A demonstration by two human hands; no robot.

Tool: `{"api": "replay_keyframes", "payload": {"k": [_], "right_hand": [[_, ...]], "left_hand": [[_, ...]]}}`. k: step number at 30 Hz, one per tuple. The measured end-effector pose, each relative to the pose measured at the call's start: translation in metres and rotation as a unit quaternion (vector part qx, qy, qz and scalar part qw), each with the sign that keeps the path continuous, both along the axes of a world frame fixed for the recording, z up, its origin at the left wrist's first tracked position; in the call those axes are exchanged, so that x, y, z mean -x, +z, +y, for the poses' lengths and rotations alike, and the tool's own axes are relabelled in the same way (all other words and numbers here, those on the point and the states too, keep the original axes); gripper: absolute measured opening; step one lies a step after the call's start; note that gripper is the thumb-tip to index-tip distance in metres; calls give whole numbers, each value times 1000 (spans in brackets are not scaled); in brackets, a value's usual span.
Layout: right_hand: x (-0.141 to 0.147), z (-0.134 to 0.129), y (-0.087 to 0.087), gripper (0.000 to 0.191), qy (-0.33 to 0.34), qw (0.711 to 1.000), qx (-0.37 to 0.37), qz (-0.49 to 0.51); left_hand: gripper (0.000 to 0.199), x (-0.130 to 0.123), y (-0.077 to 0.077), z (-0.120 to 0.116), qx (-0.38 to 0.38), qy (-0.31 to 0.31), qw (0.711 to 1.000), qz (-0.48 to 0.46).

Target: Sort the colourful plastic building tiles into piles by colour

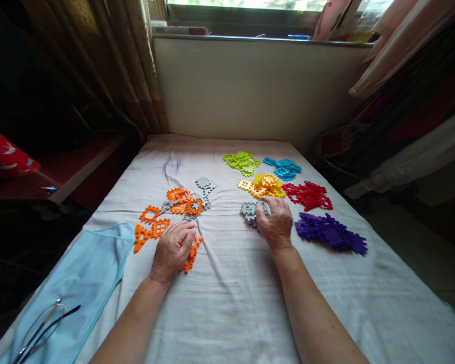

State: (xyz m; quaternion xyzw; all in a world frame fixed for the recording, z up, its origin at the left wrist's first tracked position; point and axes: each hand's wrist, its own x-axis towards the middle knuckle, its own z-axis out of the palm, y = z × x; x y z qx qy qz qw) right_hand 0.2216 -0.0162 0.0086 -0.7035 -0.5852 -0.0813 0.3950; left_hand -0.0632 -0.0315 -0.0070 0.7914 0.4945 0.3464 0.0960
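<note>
Eyeglasses (47,330) rest on a blue cloth (94,268), perhaps set aside there to keep the white sheet (227,313) free for your hands. Your left hand (172,250) lies with fingers loosely curved at an orange piece (192,255); your right hand (276,220) arches, thumb parted, over grey pieces (249,212). Whether either grips, you can't tell. Green (242,161), blue (284,168), yellow (267,185), red (309,195) and purple piles (329,232) sit grouped, seemingly to keep colours apart.

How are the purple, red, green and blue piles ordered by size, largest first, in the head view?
1. Purple pile
2. Red pile
3. Green pile and blue pile: too alike to rank
</note>
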Motion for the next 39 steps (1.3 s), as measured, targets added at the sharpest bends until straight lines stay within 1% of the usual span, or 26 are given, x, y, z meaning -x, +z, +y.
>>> {"api": "replay_keyframes", "payload": {"k": [2, 5, 7, 9, 12, 15, 18, 21, 23, 25, 26, 27, 28, 30, 32, 34, 39], "right_hand": [[27, 5, 7, 25, 72, 997, 2, -7], [69, 19, 13, 26, 198, 978, 55, -33], [91, 31, 13, 31, 246, 962, 103, -56], [105, 43, 10, 39, 268, 949, 143, -79], [112, 54, 5, 45, 292, 934, 176, -106], [113, 56, 3, 39, 315, 925, 179, -113], [111, 49, 2, 34, 317, 931, 159, -89], [109, 34, 1, 35, 307, 944, 117, -36], [108, 25, 0, 37, 349, 932, 92, -6], [108, 20, -1, 37, 406, 910, 77, 16], [108, 20, -1, 35, 417, 905, 74, 24], [108, 22, -1, 32, 408, 909, 74, 31], [108, 25, -2, 30, 379, 921, 78, 35], [109, 35, -2, 28, 296, 950, 96, 29], [111, 43, -3, 33, 230, 966, 119, 8], [115, 49, -5, 39, 201, 970, 137, -12], [129, 52, -13, 48, 172, 971, 162, -26]], "left_hand": [[30, 2, 1, 1, -8, 13, 999, -36], [32, 7, 3, 4, -3, 59, 993, -103], [34, 12, 2, 7, 4, 92, 985, -146], [37, 16, 1, 9, 11, 115, 976, -184], [38, 18, -3, 12, 26, 130, 966, -222], [39, 18, -4, 12, 28, 130, 961, -242], [39, 17, -5, 12, 32, 131, 959, -251], [37, 17, -6, 13, 28, 151, 950, -273], [37, 16, -7, 13, 14, 163, 945, -285], [38, 16, -8, 14, 6, 165, 945, -283], [39, 16, -8, 14, 5, 164, 946, -281], [39, 15, -8, 13, 7, 162, 947, -279], [38, 16, -7, 13, 10, 160, 947, -278], [38, 16, -7, 13, 19, 154, 948, -277], [37, 16, -7, 12, 24, 151, 948, -279], [38, 17, -7, 12, 26, 150, 948, -280], [39, 15, -7, 13, 29, 150, 947, -284]]}}
